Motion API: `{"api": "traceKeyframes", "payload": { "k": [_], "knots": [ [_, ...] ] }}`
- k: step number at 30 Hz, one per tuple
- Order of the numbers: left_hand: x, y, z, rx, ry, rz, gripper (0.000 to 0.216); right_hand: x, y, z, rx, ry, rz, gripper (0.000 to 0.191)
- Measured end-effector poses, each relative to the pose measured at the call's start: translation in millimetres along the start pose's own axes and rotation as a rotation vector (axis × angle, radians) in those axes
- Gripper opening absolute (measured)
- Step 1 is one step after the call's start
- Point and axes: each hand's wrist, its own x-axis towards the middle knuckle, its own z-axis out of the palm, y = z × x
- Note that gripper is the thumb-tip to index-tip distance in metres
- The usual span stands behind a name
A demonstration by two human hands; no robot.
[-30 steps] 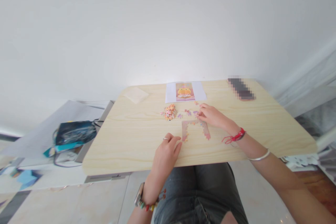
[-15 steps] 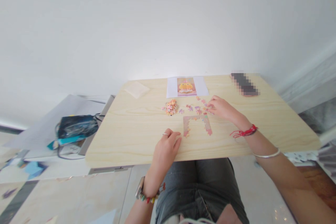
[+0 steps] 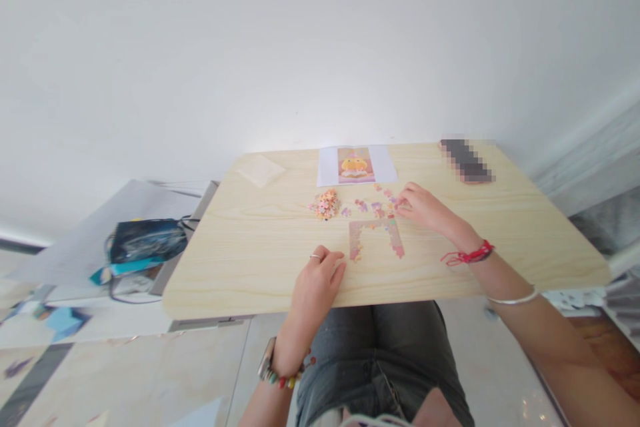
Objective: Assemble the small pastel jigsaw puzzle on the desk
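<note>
— What's your grip doing?
— My right hand point(image 3: 425, 208) has its fingertips down on the loose pieces point(image 3: 383, 200); whether one is pinched, I can't tell. My left hand point(image 3: 316, 283) rests loosely curled, empty.
— Where do they lie?
— Just beyond the puzzle frame point(image 3: 375, 237), whose open side faces me; the right hand is nearer.

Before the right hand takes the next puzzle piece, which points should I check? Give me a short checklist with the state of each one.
1. Right hand at the loose pieces: ok.
2. Whether it already pinches a piece: cannot tell, too small.
3. Left hand rests on the table beside the assembled frame: ok.
4. Reference picture uncovered and in view: ok.
5. Pile of pieces apart from the frame: ok.
6. Frame closed on the near side: not ok, still open.
</note>
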Motion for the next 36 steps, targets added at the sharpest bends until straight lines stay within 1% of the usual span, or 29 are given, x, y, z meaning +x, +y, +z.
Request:
{"api": "traceKeyframes", "payload": {
  "k": [4, 7, 11, 15, 21, 27, 31, 36],
  "knots": [
    [0, 4, -1, -0.008, -0.001, 0.018, 0.020, -22, -21, -8, -0.057, -0.007, -0.102, 0.007],
    [-1, 9, -1, -0.016, -0.011, 0.045, 0.022, -43, -37, -10, -0.102, -0.011, -0.143, 0.007],
    [-4, 19, 3, -0.015, -0.037, 0.091, 0.024, -66, -49, -8, -0.135, -0.059, -0.143, 0.011],
    [-5, 35, 11, 0.029, -0.085, 0.143, 0.021, -80, -55, -5, -0.133, -0.081, -0.109, 0.011],
    [-3, 55, 22, 0.060, -0.183, 0.219, 0.023, -82, -59, -1, -0.145, -0.069, -0.113, 0.009],
    [1, 66, 23, 0.075, -0.258, 0.232, 0.026, -77, -58, 1, -0.153, -0.092, -0.091, 0.006],
    [1, 65, 23, 0.077, -0.239, 0.235, 0.027, -77, -59, -1, -0.133, -0.092, -0.094, 0.008],
    [-7, 51, 18, 0.108, -0.163, 0.190, 0.025, -77, -71, -1, -0.130, -0.065, -0.141, 0.012]
  ]
}}
